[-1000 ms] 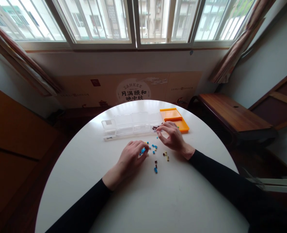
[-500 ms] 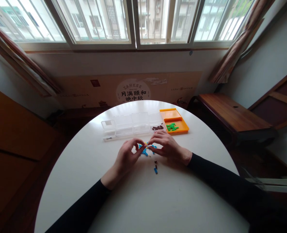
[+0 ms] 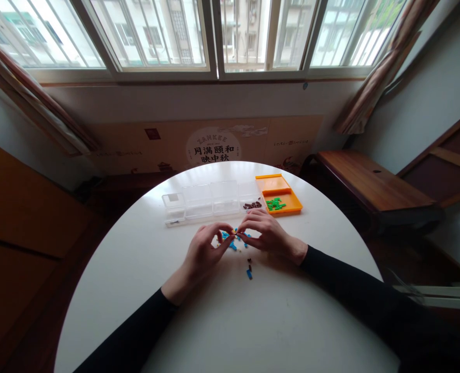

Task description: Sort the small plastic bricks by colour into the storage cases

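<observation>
Fingertips of my left hand point(image 3: 205, 243) and my right hand point(image 3: 267, 231) meet in a pinch above a loose pile of small blue building bricks point(image 3: 233, 246), with some yellow ones among them. A tiny dark piece, seemingly a small building brick point(image 3: 235, 234), shows between the two pinches; the fingers cover most of it. Closer to me on the table lie a blue brick point(image 3: 249, 275) and two small dark brown pieces point(image 3: 249, 260) in a short line. Both hands are closed, thumb against forefinger.
Beyond my hands, an opened clear plastic compartment box point(image 3: 199, 211) spans the white round table point(image 3: 230, 321). Brown bricks point(image 3: 252, 205) sit in its right end. Beside it lies an open orange case point(image 3: 297, 203) holding green bricks point(image 3: 275, 203). A wooden bench point(image 3: 377, 176) stands at right.
Both hands stay in nearly the same place, with only slight finger movement at the pinch. The bricks on the table and the boxes look unchanged.
</observation>
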{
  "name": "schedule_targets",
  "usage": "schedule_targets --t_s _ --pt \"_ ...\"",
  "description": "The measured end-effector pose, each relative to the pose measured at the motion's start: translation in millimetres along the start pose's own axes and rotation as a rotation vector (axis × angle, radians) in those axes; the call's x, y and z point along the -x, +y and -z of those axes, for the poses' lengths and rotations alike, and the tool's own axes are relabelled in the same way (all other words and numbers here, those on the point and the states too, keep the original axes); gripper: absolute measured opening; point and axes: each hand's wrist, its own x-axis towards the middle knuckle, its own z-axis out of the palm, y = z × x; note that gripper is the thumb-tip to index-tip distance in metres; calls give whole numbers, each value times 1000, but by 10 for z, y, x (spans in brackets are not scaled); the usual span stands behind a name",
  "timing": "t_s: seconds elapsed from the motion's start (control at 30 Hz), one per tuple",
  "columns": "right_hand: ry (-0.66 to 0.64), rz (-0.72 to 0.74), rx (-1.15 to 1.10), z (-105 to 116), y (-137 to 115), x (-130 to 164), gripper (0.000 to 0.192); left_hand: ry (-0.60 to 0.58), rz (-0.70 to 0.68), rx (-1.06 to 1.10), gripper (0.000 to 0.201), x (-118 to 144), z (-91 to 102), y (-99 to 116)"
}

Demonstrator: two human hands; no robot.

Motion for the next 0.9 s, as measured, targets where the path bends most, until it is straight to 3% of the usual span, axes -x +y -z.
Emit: schedule_targets --t_s 0.13,0.3,0.53,0.77,0.9 --pt "93 -72 54 -1 30 4 5 -14 -15 -52 9 -14 8 -5" --pt "287 -301 254 59 243 45 8 -75 -109 -94 3 -13 3 -25" --pt "210 -437 464 131 470 117 13 -204 -310 -165 7 29 -24 -19" --pt "213 -403 369 94 360 96 14 -379 -414 -82 14 50 -20 -59" --pt "200 -392 328 81 337 92 15 -412 -428 -83 14 32 -17 -37"
